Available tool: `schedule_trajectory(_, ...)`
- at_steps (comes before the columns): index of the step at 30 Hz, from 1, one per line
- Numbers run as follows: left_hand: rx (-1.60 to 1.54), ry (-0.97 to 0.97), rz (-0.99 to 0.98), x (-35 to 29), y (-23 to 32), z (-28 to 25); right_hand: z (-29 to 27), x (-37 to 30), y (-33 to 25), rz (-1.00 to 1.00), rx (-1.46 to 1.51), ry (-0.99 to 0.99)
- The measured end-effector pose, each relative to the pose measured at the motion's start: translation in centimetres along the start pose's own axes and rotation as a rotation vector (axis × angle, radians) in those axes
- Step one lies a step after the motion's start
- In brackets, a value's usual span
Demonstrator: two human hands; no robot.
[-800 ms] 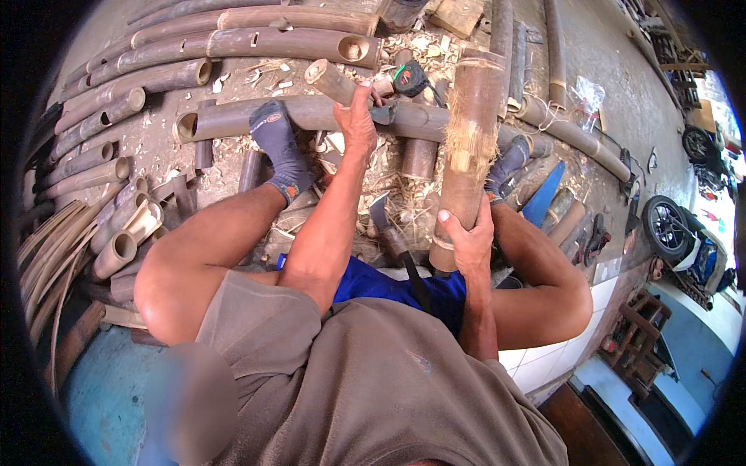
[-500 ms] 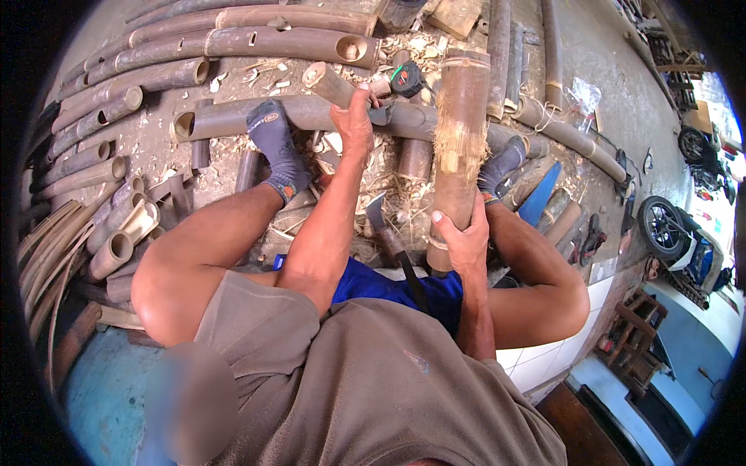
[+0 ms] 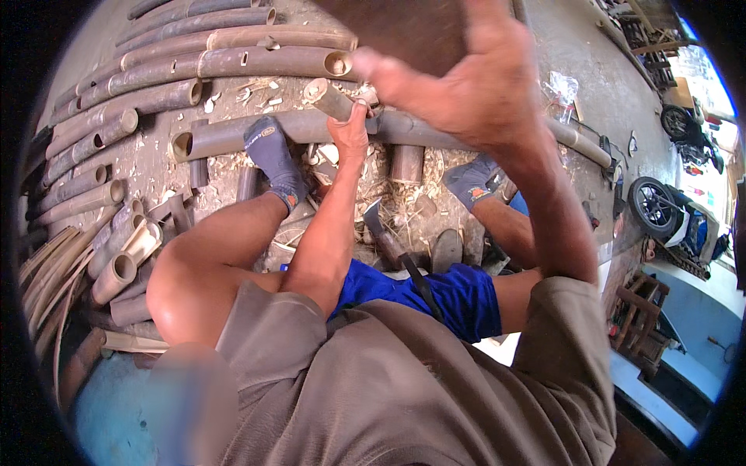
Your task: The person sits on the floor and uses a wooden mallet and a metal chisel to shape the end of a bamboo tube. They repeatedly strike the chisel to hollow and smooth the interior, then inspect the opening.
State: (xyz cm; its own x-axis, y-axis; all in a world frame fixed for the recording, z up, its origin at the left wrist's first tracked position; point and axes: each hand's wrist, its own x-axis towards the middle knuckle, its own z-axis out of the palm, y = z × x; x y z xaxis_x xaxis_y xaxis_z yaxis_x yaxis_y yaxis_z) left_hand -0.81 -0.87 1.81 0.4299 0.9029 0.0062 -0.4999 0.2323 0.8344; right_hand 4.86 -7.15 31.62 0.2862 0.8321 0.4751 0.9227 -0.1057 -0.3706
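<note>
At upper right, the right hand (image 3: 491, 89) clasps brown bamboo (image 3: 404, 31); below-left, the left hand (image 3: 350, 136) grips a slanting stick (image 3: 329, 99).

Grey floor (image 3: 618, 113), bright daylight (image 3: 703, 66) beyond

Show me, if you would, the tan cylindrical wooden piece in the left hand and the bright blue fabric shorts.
Tan cylindrical wooden piece (image 3: 334, 104): head view, side of its shaft.
Bright blue fabric shorts (image 3: 464, 297): head view, cloth of the right leg.
</note>
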Motion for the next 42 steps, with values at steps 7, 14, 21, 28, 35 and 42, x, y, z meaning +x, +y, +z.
schedule_trajectory(7,0.147,0.117,-0.083,-0.2,-1.3,-0.9,1.4,2.2,1.9,-0.102,-0.466,-0.674)
schedule_trajectory(14,0.043,-0.034,-0.194,0.2,-2.2,-1.6,-0.5,11.2,-6.4,-0.415,0.431,0.038)
schedule_trajectory(21,0.121,-0.04,0.089,2.6,-6.0,-2.7,1.4,0.6,3.1,-0.25,-0.515,-0.662)
schedule_trajectory(28,0.03,0.024,-0.204,-0.5,-2.2,0.3,-1.8,11.7,-3.8,-0.563,-0.014,0.026)
schedule_trajectory(35,0.287,0.125,0.053,1.5,-8.5,-4.2,2.5,-0.3,2.5,-0.165,-0.498,-0.838)
schedule_trajectory(42,-0.016,0.048,-0.248,-0.4,-2.5,0.4,2.1,8.9,-1.7,-0.502,-0.032,-0.098)
